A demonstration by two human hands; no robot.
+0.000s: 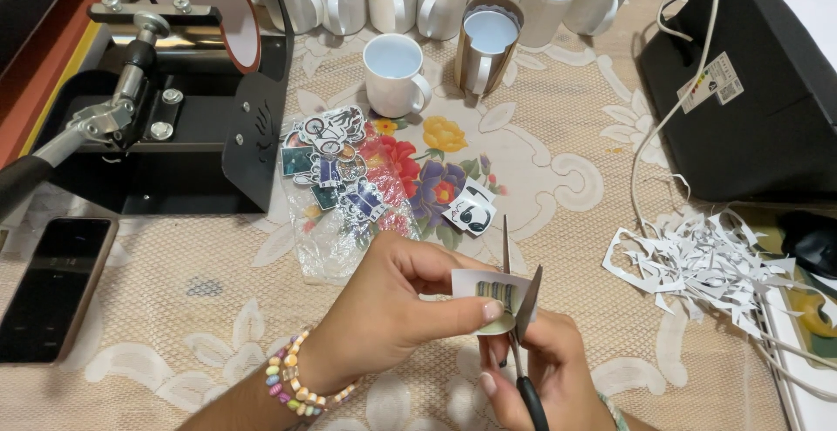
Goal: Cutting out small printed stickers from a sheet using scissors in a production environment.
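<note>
Left grip (392, 305) on sticker paper (488, 291), scissors (516, 309) alongside.

Glossy white ceramic mugs (394, 72), matt paper scraps (702, 261), shiny metal scissor blades (523, 302) w/ blk plastic grip, clear plastic bag (336, 222), lace cloth (558, 178)

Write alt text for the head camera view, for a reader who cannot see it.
The left hand pinches a small printed paper cutout while the right hand works open scissors along its edge. Around them on a floral lace tablecloth lie cut stickers, paper scraps, white mugs, a mug press and a phone.
</note>
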